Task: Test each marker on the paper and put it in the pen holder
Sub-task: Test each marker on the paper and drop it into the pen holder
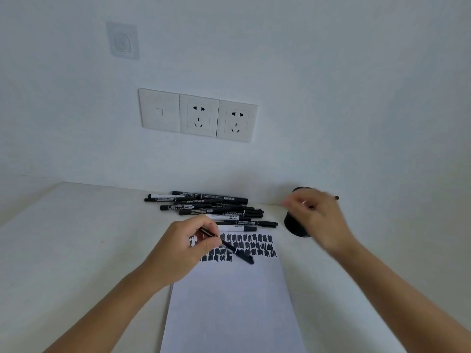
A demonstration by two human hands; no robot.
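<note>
The left hand (186, 247) pinches a marker (230, 248) in its grip, slanting over the scribbled paper (229, 301). At the paper's 2 o'clock the blurred right hand (318, 217) has its grip curled round a second marker (336, 197) over the pen holder (293, 226). Loose markers (209, 207) lie at 12 o'clock on the bench (76, 238).

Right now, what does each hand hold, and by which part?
Left hand pinches a slim black marker near its rear end. Right hand is blurred; a dark pen end sticks out, hold unclear.
</note>
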